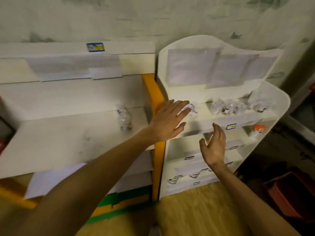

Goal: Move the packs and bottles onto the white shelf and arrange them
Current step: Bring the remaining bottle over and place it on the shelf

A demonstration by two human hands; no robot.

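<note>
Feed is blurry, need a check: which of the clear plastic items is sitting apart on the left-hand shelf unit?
The clear bottle, alone on the left unit's shelf. The other clear packs are on the right white shelf.

Behind everything, pale wallpaper [170, 16] with faint green marks. At left, a low white cabinet [51, 138] with an orange side panel [153, 92], a blue-edged sticker [95, 47] on its upper rail, paper sheets [71, 67] taped across. Below, wood-look floor [196, 213] with green tape [122, 196]. At lower right, a red crate [289, 196].
</note>
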